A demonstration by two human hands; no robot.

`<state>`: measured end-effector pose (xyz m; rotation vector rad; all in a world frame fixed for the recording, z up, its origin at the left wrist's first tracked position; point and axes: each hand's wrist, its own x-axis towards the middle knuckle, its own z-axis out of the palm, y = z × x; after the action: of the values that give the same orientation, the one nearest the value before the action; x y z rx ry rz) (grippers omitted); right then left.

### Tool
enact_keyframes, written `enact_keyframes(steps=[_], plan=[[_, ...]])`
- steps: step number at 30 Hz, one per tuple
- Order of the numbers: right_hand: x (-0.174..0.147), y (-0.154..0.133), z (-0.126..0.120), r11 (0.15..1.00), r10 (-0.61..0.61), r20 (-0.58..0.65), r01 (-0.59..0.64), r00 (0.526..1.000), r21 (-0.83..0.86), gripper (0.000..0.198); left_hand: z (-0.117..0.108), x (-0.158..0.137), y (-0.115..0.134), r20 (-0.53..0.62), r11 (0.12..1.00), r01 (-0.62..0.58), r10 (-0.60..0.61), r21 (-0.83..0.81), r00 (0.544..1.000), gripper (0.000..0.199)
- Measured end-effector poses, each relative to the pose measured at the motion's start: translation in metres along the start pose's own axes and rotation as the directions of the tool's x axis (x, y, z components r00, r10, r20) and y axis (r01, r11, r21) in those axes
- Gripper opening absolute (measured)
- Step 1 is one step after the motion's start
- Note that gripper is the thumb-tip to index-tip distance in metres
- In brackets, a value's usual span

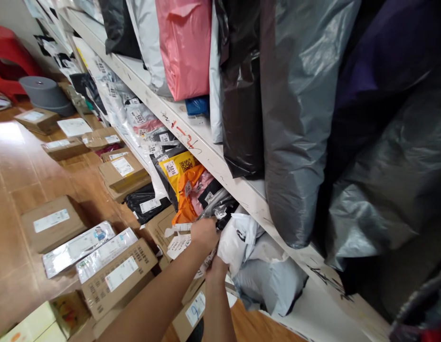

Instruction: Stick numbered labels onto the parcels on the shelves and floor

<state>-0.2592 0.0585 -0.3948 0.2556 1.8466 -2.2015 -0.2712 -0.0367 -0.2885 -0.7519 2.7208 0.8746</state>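
My left hand (203,233) reaches into the lower shelf with its fingers closed by a dark plastic mailer (223,211); what they grip is hidden. A strip of printed number labels (180,244) hangs beside that hand, with more of it showing between my wrists. My right hand (218,267) is just below and to the right, against a white plastic mailer (236,240) whose folds cover its fingers. Close by, an orange mailer (186,192), a yellow mailer (177,168) with a 5016 label and a pink mailer (202,190) stand in the row.
A white shelf board (206,142) runs diagonally above my hands, with large grey mailers (298,118) overhanging its edge. Grey-white bags (273,278) lie right of my hands. Several cardboard boxes (118,275) cover the wooden floor at left. A grey stool (45,92) and red stool (10,57) stand farther back.
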Motion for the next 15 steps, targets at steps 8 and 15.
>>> enact_keyframes(steps=[8, 15], plan=[[-0.031, 0.009, -0.025, 0.975, 0.149, -0.13, -0.123, 0.98, 0.184, 0.036, -0.007, 0.001, 0.012, 0.02, 0.994, -0.087, 0.086, 0.072, 0.996, 0.024], [-0.038, 0.012, -0.019, 0.965, 0.208, -0.063, -0.195, 0.976, 0.173, 0.04, 0.002, 0.008, 0.017, 0.018, 0.992, -0.077, 0.076, 0.1, 0.997, 0.029]])
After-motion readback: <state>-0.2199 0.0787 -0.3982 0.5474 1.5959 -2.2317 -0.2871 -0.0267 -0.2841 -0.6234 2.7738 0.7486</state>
